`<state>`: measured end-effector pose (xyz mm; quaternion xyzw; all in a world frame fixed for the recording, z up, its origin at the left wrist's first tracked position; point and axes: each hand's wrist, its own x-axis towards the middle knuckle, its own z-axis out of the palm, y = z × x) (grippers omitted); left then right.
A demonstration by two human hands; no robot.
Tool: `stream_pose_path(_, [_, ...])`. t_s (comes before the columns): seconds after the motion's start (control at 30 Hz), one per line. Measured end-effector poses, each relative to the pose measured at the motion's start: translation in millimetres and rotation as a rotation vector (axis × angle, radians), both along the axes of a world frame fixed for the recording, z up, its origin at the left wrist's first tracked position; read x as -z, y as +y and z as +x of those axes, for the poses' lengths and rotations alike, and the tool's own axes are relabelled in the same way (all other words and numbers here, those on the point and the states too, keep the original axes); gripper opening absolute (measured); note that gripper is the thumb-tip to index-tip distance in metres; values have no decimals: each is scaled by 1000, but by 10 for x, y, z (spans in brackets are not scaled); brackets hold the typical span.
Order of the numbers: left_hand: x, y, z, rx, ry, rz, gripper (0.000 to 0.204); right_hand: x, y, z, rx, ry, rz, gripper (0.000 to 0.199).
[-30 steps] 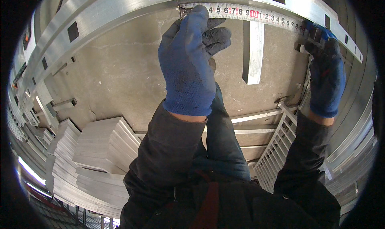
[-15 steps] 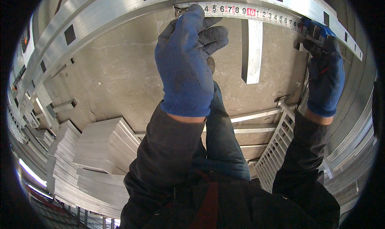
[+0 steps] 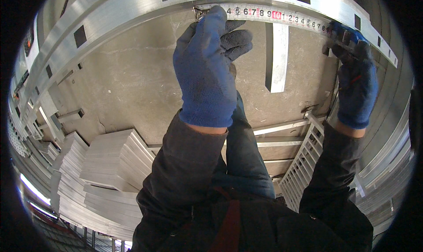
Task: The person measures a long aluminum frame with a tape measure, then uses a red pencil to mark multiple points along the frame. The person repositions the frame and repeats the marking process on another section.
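A white tape measure blade (image 3: pixel 282 17) is drawn out along the near side of a long silver metal bar (image 3: pixel 119 9) with rectangular slots. My left hand (image 3: pixel 207 71), in a blue glove with dark fingers, pinches the blade close to its hooked end; its other fingers stick out to the right. In my right hand (image 3: pixel 358 75), gloved the same way, is the blue case of the tape measure (image 3: pixel 348 32), held against the bar at the right. Part of the case is hidden by the fingers.
A short silver bar (image 3: pixel 277 60) projects toward me beneath the blade. Stacked pale metal profiles (image 3: pixel 114 159) stand at lower left. A slatted metal frame (image 3: pixel 302 159) is at lower right, and concrete floor (image 3: pixel 128 89) lies below.
My left hand and the hooked end of the blade have shifted slightly to the right. My right hand has barely moved, still holding the case.
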<state>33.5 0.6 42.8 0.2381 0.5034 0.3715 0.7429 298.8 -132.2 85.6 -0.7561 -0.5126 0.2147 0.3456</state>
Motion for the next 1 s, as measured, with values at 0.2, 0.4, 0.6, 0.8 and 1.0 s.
stream_pose_path(0.2, [-108, -379, -241, -88, -169, -182, 27, -300, -199, -391, 314, 736, -189, 45])
stream_pose_path(0.4, [-756, -1487, -1153, 159, -22, -394, 41, -911, -772, -1629, 167, 810, -662, 63])
stream_pose_path(0.6, [-1763, -2169, -2236, 843, 692, 399, 66, -2028, -646, -2590, -413, 846, -538, 63])
stream_pose_path(0.8, [-2311, -2125, -3060, 605, 413, 311, 49, -2653, -217, -3167, -889, 442, -500, 57])
stream_pose_path(1.0, [-2439, -1703, -3982, 757, 319, 574, 43, -2947, 181, -4237, -739, 177, -431, 44])
